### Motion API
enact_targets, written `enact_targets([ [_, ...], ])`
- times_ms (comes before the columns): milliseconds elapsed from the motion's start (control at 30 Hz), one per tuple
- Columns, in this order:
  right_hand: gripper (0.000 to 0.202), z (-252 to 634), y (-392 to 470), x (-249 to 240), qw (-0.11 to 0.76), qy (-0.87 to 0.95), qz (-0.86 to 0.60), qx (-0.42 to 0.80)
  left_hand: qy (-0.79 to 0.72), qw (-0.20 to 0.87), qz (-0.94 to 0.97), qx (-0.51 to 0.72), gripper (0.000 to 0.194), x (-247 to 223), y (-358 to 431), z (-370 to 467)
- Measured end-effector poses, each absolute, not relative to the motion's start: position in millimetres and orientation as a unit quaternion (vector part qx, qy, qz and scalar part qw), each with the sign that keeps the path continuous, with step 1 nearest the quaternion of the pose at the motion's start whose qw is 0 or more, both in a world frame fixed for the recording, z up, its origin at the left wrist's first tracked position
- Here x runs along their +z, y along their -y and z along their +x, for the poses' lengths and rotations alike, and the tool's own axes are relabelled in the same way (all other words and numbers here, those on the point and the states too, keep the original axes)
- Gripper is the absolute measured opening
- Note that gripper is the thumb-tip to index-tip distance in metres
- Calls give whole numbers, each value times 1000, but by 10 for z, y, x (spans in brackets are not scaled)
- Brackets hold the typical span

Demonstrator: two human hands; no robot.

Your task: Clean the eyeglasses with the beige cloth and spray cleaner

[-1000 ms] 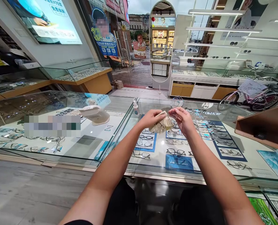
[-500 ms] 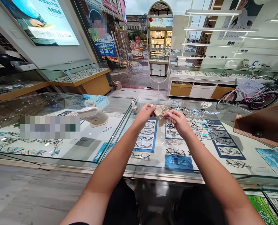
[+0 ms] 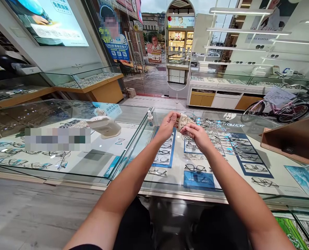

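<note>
A beige cloth [image 3: 183, 121] is bunched between my hands above the glass counter. My left hand [image 3: 170, 124] pinches its left side. On the other side, my right hand [image 3: 195, 133] is closed on thin-framed eyeglasses [image 3: 187, 129], whose outline blends with the frames under the glass. The cloth lies against the glasses; how far it wraps them is unclear. A small white spray bottle [image 3: 150, 118] stands upright on the counter, left of my left hand.
The glass display counter [image 3: 164, 189] holds many eyeglasses. On its left part stands a white device [image 3: 106, 126]; a brown wooden stand [image 3: 287, 144] is at the right. Beyond are an oval mirror [image 3: 180, 45] and a pink bicycle [image 3: 276, 104].
My left hand has moved a little right and up, closer to my right hand. The cloth has shifted right and is more bunched. The view has tilted slightly.
</note>
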State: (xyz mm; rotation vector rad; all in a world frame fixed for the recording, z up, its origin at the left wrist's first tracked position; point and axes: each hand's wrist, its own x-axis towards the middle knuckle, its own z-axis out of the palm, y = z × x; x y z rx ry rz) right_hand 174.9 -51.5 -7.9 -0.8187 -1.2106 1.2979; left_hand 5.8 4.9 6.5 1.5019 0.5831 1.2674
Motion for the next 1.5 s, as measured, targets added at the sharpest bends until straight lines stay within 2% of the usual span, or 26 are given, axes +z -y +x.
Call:
enact_targets([
  [100, 29, 1729, 533, -70, 542, 539, -344, 545, -240, 496, 616, 563, 55, 39, -20, 109],
  [333, 32, 1743, 568, -26, 524, 583, -348, 513, -265, 608, 557, 501, 70, 49, 19, 107],
  [500, 34, 1748, 580, -8, 515, 592, -338, 519, -222, 656, 571, 441, 56, 56, 6, 72],
  [667, 29, 1738, 583, 2, 528, 571, -324, 539, -164, 704, 529, 445, 55, 125, 55, 65],
  [933, 32, 1727, 632, 57, 534, 548, -328, 555, -156, 700, 556, 421, 58, 178, 91, 1],
  [1300, 38, 1683, 595, -50, 509, 573, -334, 550, -190, 685, 536, 455, 60, 94, 53, 111],
  [1500, 33, 1729, 585, -13, 538, 554, -336, 539, -169, 691, 519, 474, 53, 128, 7, 59],
])
